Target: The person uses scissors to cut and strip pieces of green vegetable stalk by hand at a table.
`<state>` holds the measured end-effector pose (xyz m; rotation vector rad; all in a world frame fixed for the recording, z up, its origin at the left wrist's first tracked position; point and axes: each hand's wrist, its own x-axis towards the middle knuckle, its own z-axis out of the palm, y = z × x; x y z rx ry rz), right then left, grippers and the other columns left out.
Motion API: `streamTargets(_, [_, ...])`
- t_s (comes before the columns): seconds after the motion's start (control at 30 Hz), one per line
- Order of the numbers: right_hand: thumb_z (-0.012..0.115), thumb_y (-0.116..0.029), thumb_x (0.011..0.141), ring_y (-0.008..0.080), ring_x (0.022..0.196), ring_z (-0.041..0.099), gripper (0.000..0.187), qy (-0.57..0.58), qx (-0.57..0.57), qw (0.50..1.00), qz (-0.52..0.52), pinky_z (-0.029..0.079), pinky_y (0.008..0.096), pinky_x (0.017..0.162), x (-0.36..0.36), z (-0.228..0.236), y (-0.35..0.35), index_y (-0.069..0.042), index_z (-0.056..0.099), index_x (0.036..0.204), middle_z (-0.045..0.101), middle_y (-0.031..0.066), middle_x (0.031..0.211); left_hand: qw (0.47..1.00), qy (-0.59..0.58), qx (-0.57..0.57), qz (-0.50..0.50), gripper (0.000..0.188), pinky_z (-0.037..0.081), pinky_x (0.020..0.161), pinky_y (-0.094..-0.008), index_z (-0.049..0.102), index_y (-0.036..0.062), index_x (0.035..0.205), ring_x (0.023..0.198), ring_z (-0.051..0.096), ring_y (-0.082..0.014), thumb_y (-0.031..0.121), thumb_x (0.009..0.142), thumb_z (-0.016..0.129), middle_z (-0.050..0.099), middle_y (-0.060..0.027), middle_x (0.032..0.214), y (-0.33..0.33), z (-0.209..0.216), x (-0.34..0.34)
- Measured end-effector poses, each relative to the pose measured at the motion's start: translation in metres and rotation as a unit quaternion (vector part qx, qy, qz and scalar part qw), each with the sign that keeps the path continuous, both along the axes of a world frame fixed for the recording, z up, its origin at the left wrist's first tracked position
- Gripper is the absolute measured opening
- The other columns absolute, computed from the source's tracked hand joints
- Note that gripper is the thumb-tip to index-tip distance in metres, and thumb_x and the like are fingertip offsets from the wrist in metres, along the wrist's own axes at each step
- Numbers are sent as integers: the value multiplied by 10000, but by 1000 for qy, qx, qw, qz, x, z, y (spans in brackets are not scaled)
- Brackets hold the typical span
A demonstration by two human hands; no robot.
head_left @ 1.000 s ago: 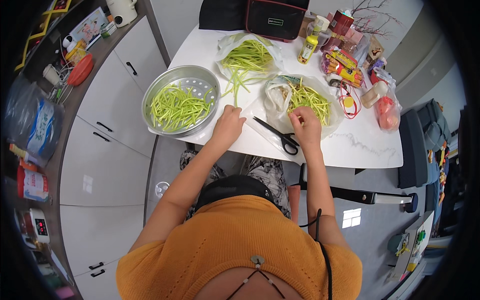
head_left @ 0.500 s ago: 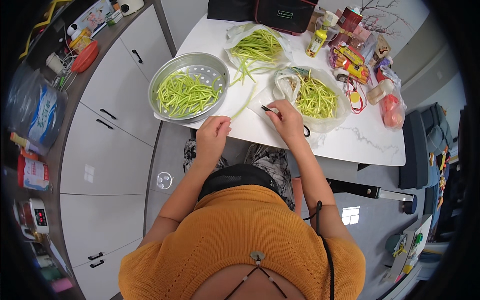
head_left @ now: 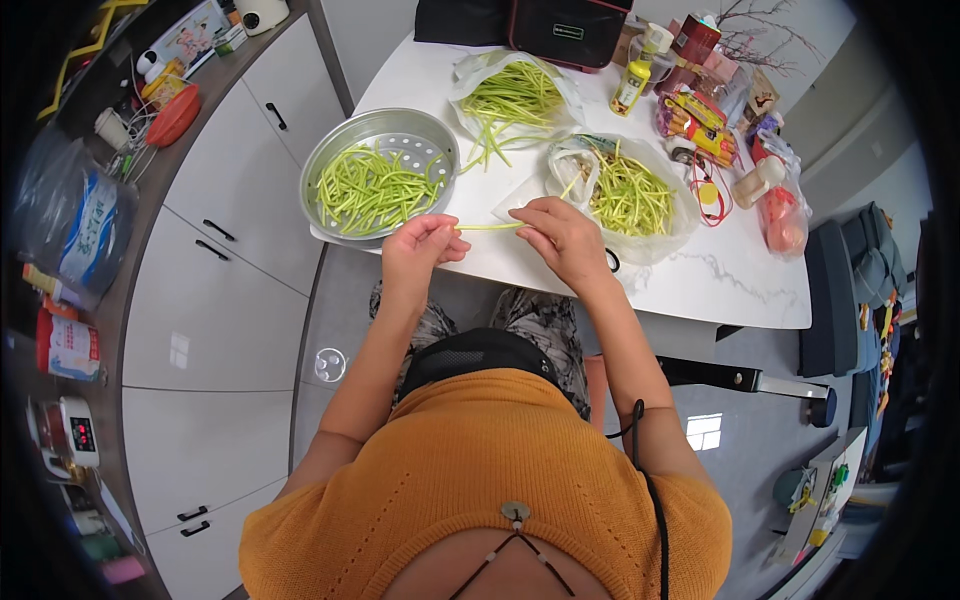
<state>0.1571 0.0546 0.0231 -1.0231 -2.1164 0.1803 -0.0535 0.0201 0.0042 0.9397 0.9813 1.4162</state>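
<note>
A single long green vegetable stem [head_left: 490, 227] stretches almost level between my hands above the table's near edge. My left hand [head_left: 420, 248] pinches its left end, and my right hand [head_left: 560, 238] has its fingers closed on the other end. Cut stem pieces [head_left: 375, 190] lie in a metal steamer pan [head_left: 449, 133] with a perforated bottom, beyond my left hand. Long uncut stems [head_left: 515, 95] spill from a clear plastic bag at the back. Beyond my right hand, a second plastic bag [head_left: 670, 240] holds paler stem scraps [head_left: 632, 195]. A black ring [head_left: 612, 260] shows by my right wrist; its other parts are hidden.
A yellow bottle [head_left: 631, 85], snack packs [head_left: 700, 125] and a bag of red items [head_left: 783, 218] crowd the white table's [head_left: 750, 285] right side. A black case [head_left: 568, 32] stands at the back. White cabinets [head_left: 215, 300] line the left.
My hands have come level with the stem, which hung slanted from my left hand and now spans both. The black tip at my right fingers has gone out of sight.
</note>
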Motion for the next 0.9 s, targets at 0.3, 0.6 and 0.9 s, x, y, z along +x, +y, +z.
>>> streamTargets(0.3, [650, -98, 783, 146, 647, 572, 96, 122, -105, 986, 49, 444, 262, 591, 16, -2, -7, -81, 683, 872, 594, 43, 791, 999, -5, 29, -20, 157, 512, 627, -213, 588, -31, 989, 724, 632, -142, 58, 865, 554, 632, -98, 817, 13, 7, 14])
streamTargets(0.6, [641, -101, 820, 30, 515, 408, 265, 445, -435, 763, 173, 332, 156, 456, 29, -3, -8, -18, 586, 1065, 568, 1, 785, 993, 74, 54, -78, 123, 432, 580, -191, 601, -21, 925, 639, 570, -84, 73, 863, 552, 600, -39, 780, 25, -16, 43])
streamTargets(0.9, [626, -164, 835, 13, 503, 331, 445, 413, -444, 765, 217, 257, 155, 452, 30, -1, -16, -55, 501, 1249, 517, -21, 836, 984, 51, 24, -167, 145, 432, 606, -206, 597, -9, 919, 650, 564, -88, 121, 881, 548, 603, -37, 792, 18, -23, 53])
